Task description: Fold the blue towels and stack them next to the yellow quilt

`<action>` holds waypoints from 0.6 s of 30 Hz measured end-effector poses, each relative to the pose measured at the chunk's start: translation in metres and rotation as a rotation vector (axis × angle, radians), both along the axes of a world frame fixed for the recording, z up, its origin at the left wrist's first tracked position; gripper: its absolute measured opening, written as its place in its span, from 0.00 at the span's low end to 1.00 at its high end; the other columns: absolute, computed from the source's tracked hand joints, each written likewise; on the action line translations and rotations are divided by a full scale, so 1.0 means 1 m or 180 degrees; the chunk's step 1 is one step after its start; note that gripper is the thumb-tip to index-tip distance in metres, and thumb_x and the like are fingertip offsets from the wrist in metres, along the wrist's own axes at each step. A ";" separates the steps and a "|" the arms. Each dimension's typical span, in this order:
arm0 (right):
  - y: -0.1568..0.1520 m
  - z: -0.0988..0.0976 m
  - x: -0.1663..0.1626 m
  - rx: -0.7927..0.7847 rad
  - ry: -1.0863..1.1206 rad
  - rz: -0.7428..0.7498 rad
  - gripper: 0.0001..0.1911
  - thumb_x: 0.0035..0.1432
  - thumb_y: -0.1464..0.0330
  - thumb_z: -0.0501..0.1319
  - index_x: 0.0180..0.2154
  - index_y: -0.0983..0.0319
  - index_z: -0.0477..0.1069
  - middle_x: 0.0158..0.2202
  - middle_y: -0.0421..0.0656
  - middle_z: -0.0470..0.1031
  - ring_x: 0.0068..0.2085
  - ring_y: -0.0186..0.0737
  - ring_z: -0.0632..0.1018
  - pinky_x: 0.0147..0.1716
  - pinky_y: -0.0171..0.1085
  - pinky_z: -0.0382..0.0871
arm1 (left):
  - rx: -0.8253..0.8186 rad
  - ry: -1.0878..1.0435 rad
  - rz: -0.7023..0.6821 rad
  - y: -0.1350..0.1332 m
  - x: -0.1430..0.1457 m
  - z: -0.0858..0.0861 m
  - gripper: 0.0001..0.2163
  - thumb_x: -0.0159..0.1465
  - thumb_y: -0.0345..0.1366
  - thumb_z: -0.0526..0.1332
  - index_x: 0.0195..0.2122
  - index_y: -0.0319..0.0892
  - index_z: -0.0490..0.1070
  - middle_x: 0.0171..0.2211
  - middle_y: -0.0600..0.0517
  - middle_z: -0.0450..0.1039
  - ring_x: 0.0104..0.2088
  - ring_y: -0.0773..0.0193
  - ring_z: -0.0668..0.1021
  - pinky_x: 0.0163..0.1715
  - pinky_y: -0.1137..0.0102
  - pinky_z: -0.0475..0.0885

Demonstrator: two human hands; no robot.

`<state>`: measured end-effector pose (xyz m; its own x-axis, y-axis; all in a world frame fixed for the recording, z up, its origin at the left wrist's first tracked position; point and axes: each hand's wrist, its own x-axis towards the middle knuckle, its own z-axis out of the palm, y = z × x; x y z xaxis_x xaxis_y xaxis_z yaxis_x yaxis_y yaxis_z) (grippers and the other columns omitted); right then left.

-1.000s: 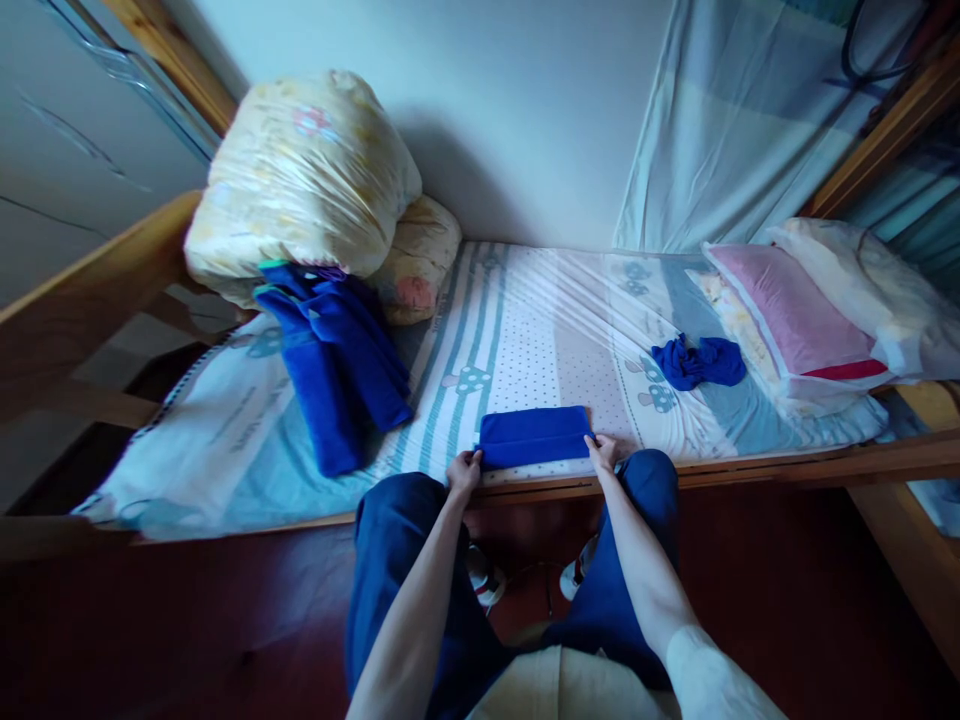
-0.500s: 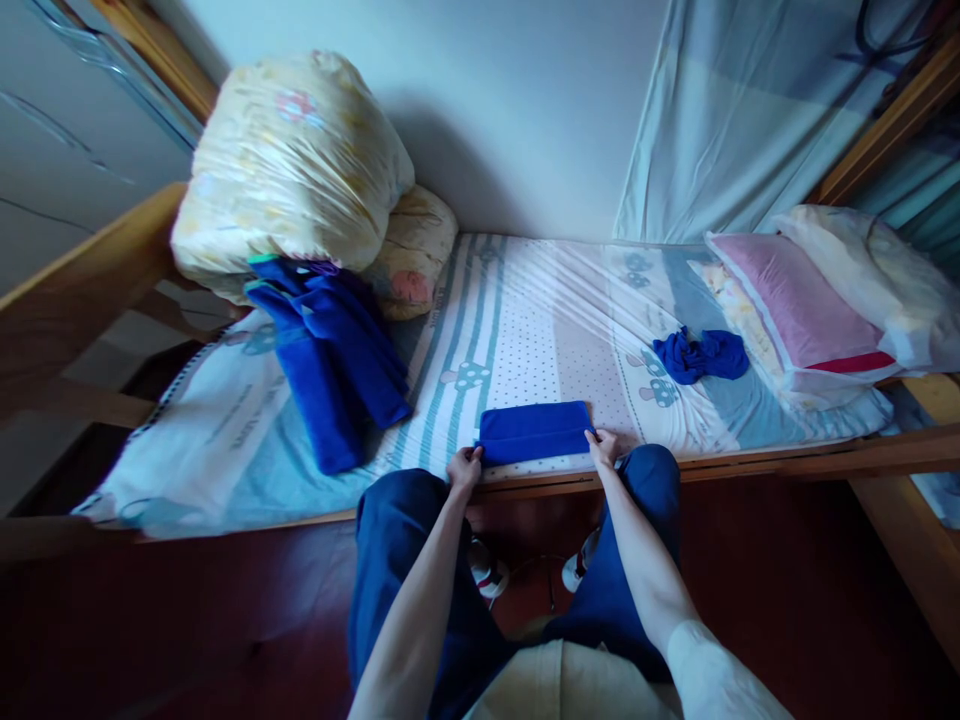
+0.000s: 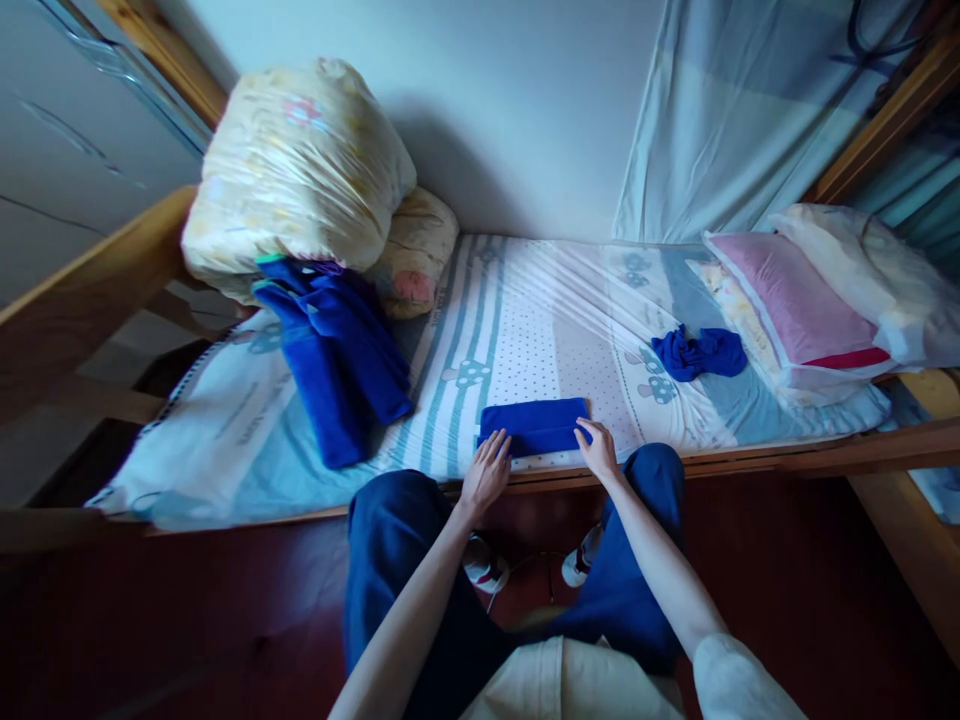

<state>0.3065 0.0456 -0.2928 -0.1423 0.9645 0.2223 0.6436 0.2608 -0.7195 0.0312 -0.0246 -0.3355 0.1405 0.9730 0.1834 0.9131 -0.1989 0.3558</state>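
Note:
A folded blue cloth [image 3: 534,424] lies flat near the front edge of the bed [image 3: 540,330]. My left hand [image 3: 486,472] rests with fingers stretched out on the cloth's near left corner. My right hand [image 3: 598,448] lies flat with fingers spread on its near right corner. Neither hand grips anything. A stack of folded blue cloths [image 3: 334,355] leans at the left of the mattress. A crumpled blue cloth [image 3: 699,353] lies at the right, beside the pillows.
A big plastic-wrapped quilt bundle [image 3: 296,175] and a smaller bundle [image 3: 414,250] stand at the left end. A pink pillow [image 3: 795,305] and a white pillow [image 3: 870,280] lie at the right. A wooden rail [image 3: 787,462] runs along the front. My knees touch it.
Both hands let go of the cloth's ends and moved onto its near edge, fingers now flat. The cloth looks narrower, folded once more.

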 end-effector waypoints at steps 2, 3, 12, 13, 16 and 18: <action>-0.005 -0.001 0.000 -0.0060 -0.0267 0.0236 0.18 0.66 0.67 0.58 0.55 0.60 0.77 0.54 0.50 0.81 0.55 0.46 0.80 0.59 0.45 0.72 | -0.0082 0.0043 0.0035 -0.002 0.003 -0.008 0.25 0.69 0.36 0.50 0.65 0.33 0.65 0.67 0.37 0.65 0.69 0.48 0.64 0.68 0.52 0.60; -0.007 -0.002 0.000 -0.0109 -0.0438 0.0322 0.19 0.66 0.68 0.59 0.56 0.61 0.77 0.55 0.50 0.80 0.57 0.46 0.79 0.60 0.45 0.71 | -0.0122 0.0060 0.0104 -0.003 0.002 -0.012 0.26 0.68 0.37 0.50 0.66 0.31 0.64 0.67 0.35 0.65 0.69 0.47 0.64 0.68 0.51 0.60; -0.009 -0.031 0.007 -0.0467 -0.1945 0.0448 0.30 0.60 0.83 0.53 0.62 0.65 0.70 0.64 0.54 0.71 0.69 0.50 0.65 0.65 0.52 0.63 | -0.0370 0.0367 0.0322 0.004 -0.013 -0.033 0.30 0.62 0.27 0.50 0.67 0.26 0.60 0.65 0.30 0.65 0.68 0.46 0.67 0.69 0.48 0.57; -0.007 -0.035 0.007 -0.0402 -0.2010 0.0504 0.30 0.61 0.83 0.52 0.63 0.65 0.70 0.64 0.55 0.71 0.69 0.50 0.65 0.65 0.53 0.62 | -0.0388 0.0418 0.0278 0.005 -0.015 -0.033 0.29 0.63 0.26 0.49 0.67 0.26 0.61 0.65 0.30 0.65 0.67 0.46 0.68 0.70 0.48 0.56; -0.002 -0.043 0.009 -0.0189 -0.2118 0.0667 0.30 0.62 0.82 0.52 0.64 0.65 0.69 0.64 0.57 0.70 0.68 0.52 0.67 0.65 0.53 0.61 | -0.0428 0.0501 0.0121 0.010 -0.021 -0.032 0.29 0.63 0.24 0.48 0.67 0.29 0.61 0.64 0.32 0.68 0.67 0.47 0.68 0.71 0.47 0.55; 0.003 -0.046 0.011 -0.0124 -0.2158 0.0704 0.30 0.62 0.82 0.52 0.64 0.66 0.69 0.64 0.57 0.70 0.67 0.52 0.69 0.64 0.53 0.61 | -0.0454 0.0500 0.0040 0.011 -0.026 -0.032 0.30 0.63 0.22 0.48 0.68 0.33 0.60 0.63 0.34 0.69 0.67 0.49 0.68 0.71 0.47 0.55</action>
<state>0.3177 0.0485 -0.3391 -0.4302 0.9025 -0.0186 0.8876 0.4191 -0.1911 0.0052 -0.0132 -0.3671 0.1442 0.9893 0.0204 0.9617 -0.1450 0.2325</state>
